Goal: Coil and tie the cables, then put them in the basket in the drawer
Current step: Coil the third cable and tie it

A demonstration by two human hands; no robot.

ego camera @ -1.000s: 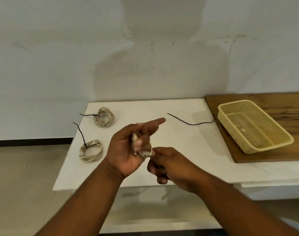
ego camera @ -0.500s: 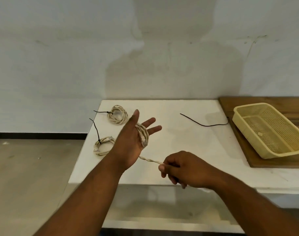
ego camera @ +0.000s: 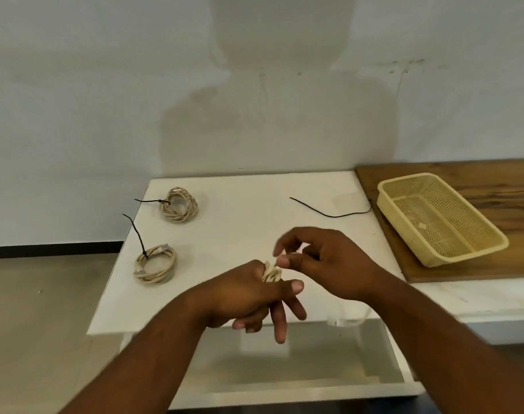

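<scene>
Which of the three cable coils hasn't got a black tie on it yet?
The coil wound round the left hand's fingers; both coils lying on the table have black ties.

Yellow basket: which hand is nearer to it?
Right. The right hand is left of the yellow basket, over the white table; the left hand is farther left, wound with the cable coil.
</scene>
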